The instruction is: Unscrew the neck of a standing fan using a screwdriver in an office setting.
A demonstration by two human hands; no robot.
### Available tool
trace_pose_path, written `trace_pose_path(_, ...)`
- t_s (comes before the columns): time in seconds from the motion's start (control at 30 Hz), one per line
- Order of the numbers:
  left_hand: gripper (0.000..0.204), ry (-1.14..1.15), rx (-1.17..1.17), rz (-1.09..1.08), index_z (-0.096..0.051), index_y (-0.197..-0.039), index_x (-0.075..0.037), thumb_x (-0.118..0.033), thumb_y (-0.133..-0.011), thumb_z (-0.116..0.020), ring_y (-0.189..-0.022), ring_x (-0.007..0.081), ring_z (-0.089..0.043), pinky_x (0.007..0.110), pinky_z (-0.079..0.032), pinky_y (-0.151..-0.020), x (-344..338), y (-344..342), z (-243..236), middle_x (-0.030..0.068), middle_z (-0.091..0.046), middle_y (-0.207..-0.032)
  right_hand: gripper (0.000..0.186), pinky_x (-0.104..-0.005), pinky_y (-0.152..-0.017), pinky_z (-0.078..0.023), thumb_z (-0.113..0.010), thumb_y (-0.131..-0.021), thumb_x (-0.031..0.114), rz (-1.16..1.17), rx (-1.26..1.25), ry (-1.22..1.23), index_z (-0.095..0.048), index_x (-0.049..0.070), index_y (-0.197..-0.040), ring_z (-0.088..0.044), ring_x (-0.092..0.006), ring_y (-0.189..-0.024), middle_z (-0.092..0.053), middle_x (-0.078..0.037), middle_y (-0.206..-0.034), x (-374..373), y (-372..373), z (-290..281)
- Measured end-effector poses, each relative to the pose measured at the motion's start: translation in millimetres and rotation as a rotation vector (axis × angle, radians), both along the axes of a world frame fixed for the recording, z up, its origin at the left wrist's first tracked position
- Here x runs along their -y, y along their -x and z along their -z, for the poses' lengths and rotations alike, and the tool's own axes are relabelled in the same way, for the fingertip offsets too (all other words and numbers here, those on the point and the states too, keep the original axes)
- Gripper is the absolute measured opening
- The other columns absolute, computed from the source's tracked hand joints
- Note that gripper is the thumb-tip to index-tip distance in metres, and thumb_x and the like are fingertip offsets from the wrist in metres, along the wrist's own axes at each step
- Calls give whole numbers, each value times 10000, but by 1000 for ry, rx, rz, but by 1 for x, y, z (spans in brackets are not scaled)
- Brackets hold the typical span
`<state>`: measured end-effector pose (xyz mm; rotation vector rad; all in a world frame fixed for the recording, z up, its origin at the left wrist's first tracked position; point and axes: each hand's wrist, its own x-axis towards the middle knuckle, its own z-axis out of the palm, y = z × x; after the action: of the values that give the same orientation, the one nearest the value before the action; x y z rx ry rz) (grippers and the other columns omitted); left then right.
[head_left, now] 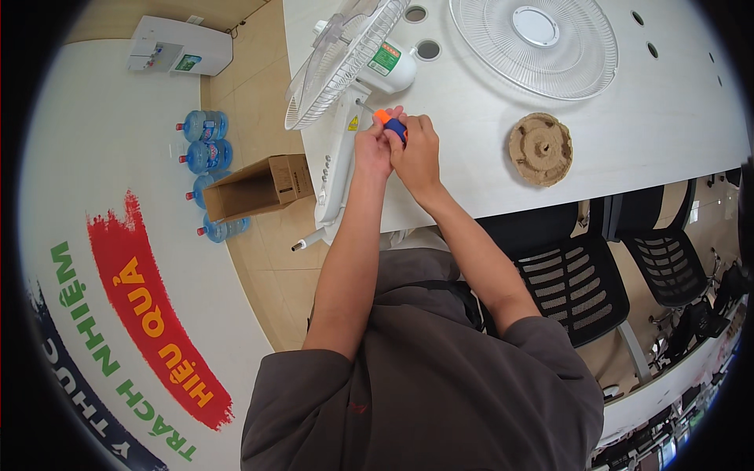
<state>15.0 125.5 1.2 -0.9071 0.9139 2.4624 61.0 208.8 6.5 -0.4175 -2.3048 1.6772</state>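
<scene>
My right hand [418, 153] is closed round the blue-and-orange handle of a screwdriver [393, 125]. Beside it, my left hand [375, 153] is closed about the same handle, its fingers partly hidden behind. The metal shaft points up and left to the neck of a white electric fan; whether the tip sits in a screw is too small to tell. The fan's control column [336, 161] lies along the left end of the table, with the motor housing [395, 72] and the wire rear grille [345, 71] attached at its top.
A round wire fan guard [534, 47] lies at the table's far side, beyond a moulded brown pulp piece [541, 149]. An open cardboard box [259, 188] and several blue water bottles [206, 125] stand on the floor at left. Black mesh chairs [572, 286] are at right.
</scene>
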Motion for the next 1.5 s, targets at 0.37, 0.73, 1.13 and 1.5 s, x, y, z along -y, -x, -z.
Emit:
trace_pose_path(0.37, 291, -113, -26, -40, -531, -1176, 4, -241, -1036, -463, -999, 273, -580, 433, -534, -873, 30, 23, 18, 142, -593, -1101, 309, -357, -679, -486, -753, -816, 120, 166, -225, 16, -613, -28, -1049, -572, -253, -839, -599, -129, -973, 7, 0, -20)
trace_pose_path(0.73, 323, -146, -202, 23, -544, -1200, -28, -290, -1027, -468, -993, 283, -570, 472, -512, -891, 22, 11, 29, 142, -575, -1103, 309, -301, -545, -481, -738, -860, 171, 56, -112, 201, -606, -61, -1015, -601, -210, -595, -638, -169, -776, 1, -1, -25)
trace_pose_path(1.13, 288, 267, -84, 141, -561, -1056, 5, -279, -1021, -531, -888, 230, -616, 354, -528, -745, 25, 23, -7, 105, -610, -1004, 331, -382, -745, -508, -684, -768, -36, -251, -411, -161, -683, 57, -1085, -593, -317, -890, -561, -195, -1024, -22, 12, -7)
trace_pose_path(1.5, 237, 43, -57, 70, -575, -1108, 8, -202, -1014, -522, -940, 243, -592, 382, -510, -882, 17, 9, -3, 116, -592, -1044, 343, -441, -756, -496, -689, -822, 38, -95, 6, 228, -598, -30, -1145, -580, -410, -945, -540, -213, -999, 2, -4, -9)
